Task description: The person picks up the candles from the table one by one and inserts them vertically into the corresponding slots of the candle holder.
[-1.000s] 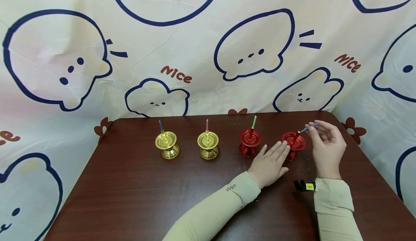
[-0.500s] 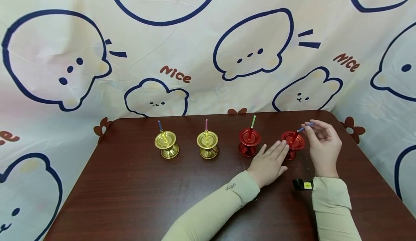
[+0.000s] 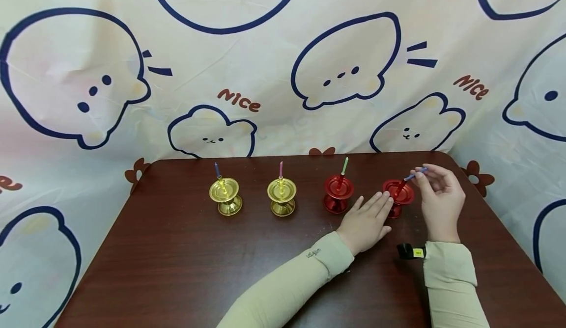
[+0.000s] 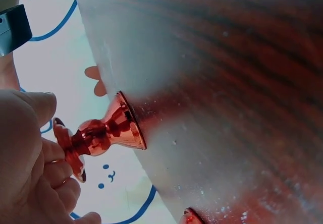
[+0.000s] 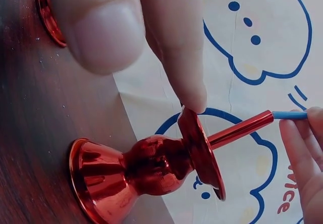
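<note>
In the head view, a red metal candlestick (image 3: 399, 193) stands at the right of a row on the table. My left hand (image 3: 366, 220) reaches to it with fairly straight fingers; in the right wrist view a fingertip (image 5: 194, 95) touches its dish rim. My right hand (image 3: 442, 200) pinches a thin blue candle (image 3: 414, 174) between thumb and fingers. The blue candle (image 5: 288, 115) meets the top of the red tube (image 5: 242, 129) in the right wrist view; how deep it sits is hidden. In the head view, the candle leans up to the right.
Left of it stands another red candlestick (image 3: 338, 190) with a green candle (image 3: 345, 165). Further left are two gold candlesticks, one with a pink candle (image 3: 281, 170), one with a blue candle (image 3: 217, 169). A patterned cloth (image 3: 274, 63) hangs behind the brown table (image 3: 177, 269).
My right hand has shifted slightly left, bringing the blue candle closer to the red tube. The left hand stays at the candlestick. The head view has shifted a little.
</note>
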A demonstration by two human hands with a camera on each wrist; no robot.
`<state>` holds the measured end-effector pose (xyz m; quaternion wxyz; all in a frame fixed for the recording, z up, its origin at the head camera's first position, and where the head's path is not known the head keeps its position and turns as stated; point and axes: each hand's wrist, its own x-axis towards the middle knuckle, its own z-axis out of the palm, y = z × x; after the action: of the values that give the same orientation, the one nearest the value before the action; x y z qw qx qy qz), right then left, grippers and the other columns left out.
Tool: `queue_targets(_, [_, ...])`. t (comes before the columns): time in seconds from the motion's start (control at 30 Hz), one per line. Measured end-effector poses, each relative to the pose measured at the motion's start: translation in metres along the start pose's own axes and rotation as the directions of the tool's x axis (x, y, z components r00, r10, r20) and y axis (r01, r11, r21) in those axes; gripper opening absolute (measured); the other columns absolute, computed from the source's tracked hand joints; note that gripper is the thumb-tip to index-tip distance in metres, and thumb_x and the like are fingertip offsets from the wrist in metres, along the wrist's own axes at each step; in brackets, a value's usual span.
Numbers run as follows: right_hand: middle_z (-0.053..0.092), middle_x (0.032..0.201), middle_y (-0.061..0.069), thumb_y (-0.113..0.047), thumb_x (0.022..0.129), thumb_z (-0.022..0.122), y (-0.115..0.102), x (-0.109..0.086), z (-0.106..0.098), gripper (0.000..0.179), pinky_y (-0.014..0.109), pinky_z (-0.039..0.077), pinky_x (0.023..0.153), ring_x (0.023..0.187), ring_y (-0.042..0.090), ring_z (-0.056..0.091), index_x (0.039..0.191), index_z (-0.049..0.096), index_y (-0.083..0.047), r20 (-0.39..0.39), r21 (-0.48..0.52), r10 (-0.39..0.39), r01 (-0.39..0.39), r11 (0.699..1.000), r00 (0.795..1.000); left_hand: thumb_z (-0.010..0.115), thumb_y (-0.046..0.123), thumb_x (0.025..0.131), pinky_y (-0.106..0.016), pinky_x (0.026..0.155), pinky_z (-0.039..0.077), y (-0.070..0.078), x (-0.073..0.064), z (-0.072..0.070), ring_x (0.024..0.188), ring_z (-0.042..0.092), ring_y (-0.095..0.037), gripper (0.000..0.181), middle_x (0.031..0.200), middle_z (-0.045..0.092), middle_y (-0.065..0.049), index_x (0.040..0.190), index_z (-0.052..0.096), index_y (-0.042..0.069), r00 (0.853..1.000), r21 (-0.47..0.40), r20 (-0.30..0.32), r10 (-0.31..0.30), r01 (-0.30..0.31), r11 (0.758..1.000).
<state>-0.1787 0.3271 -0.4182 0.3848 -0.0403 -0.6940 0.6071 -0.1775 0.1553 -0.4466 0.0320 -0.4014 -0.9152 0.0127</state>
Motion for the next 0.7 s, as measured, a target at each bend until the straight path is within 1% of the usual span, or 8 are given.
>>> queue_targets(0.07, [0.074,0.105,0.001,0.001,0.093,0.07,0.0,0.001,0.0,0.029,0.019,0.055,0.081,0.094,0.009,0.073,0.121,0.069,0.001,-0.004,-0.001,0.005,-0.005,1.0,1.0,0.04,0.053,0.107,-0.036,0.123,0.02,0.0,0.0,-0.001,0.155,0.009,-0.008,0.067,0.169,0.013,0.008,0.163,0.02,0.024,1.0,0.004,0.001,0.003,-0.003,1.0])
queue_targets(0.17, [0.074,0.106,0.004,0.001,0.092,0.07,-0.001,0.002,0.0,0.028,0.018,0.055,0.08,0.092,0.007,0.073,0.121,0.069,-0.002,-0.01,-0.032,0.019,-0.02,0.999,1.0,0.04,0.052,0.107,-0.036,0.123,0.02,-0.001,0.0,-0.003,0.154,0.009,-0.008,0.066,0.169,0.013,0.008,0.163,0.02,0.024,1.0,0.007,0.006,0.006,-0.006,1.0])
queue_targets(0.3, [0.074,0.107,0.004,0.0,0.093,0.069,-0.004,0.003,-0.001,0.029,0.016,0.055,0.079,0.09,0.004,0.072,0.122,0.069,-0.003,-0.01,-0.124,0.018,-0.019,0.992,1.0,0.04,0.052,0.107,-0.036,0.123,0.02,0.0,0.0,-0.005,0.154,0.008,-0.007,0.067,0.169,0.012,0.008,0.164,0.02,0.024,1.0,0.014,0.012,0.013,-0.013,1.0])
queue_targets(0.37, [0.073,0.107,0.002,-0.002,0.094,0.069,-0.006,0.004,-0.001,0.029,0.015,0.054,0.079,0.091,0.002,0.071,0.124,0.068,-0.003,0.005,-0.186,0.014,-0.013,0.983,1.0,0.04,0.053,0.107,-0.036,0.123,0.021,0.0,-0.001,-0.006,0.154,0.009,-0.008,0.067,0.169,0.012,0.008,0.164,0.02,0.024,1.0,0.022,0.012,0.014,-0.015,1.0])
queue_targets(0.47, [0.072,0.107,0.0,-0.005,0.096,0.068,-0.01,0.006,-0.001,0.029,0.011,0.053,0.078,0.09,-0.001,0.07,0.125,0.067,-0.003,0.043,-0.283,0.003,0.009,0.959,0.999,0.04,0.053,0.107,-0.036,0.123,0.021,-0.001,-0.001,-0.007,0.154,0.01,-0.008,0.067,0.169,0.012,0.008,0.164,0.02,0.024,1.0,0.025,0.015,0.013,-0.014,1.0])
queue_targets(0.63, [0.072,0.108,0.006,-0.008,0.096,0.069,-0.016,0.01,-0.001,0.029,0.009,0.051,0.076,0.089,-0.006,0.067,0.124,0.066,-0.001,0.099,-0.356,-0.001,0.036,0.934,0.995,0.04,0.052,0.107,-0.036,0.123,0.02,-0.002,-0.001,-0.006,0.155,0.009,-0.008,0.067,0.169,0.012,0.007,0.164,0.019,0.023,1.0,0.019,0.018,0.012,-0.013,1.0])
queue_targets(0.7, [0.072,0.109,0.009,-0.009,0.096,0.069,-0.018,0.011,-0.001,0.029,0.008,0.051,0.076,0.088,-0.007,0.066,0.124,0.066,-0.001,0.114,-0.377,0.009,0.035,0.925,0.993,0.039,0.052,0.107,-0.036,0.123,0.021,-0.002,-0.001,-0.005,0.154,0.009,-0.008,0.067,0.169,0.012,0.007,0.164,0.019,0.023,1.0,0.02,0.018,0.012,-0.012,1.0])
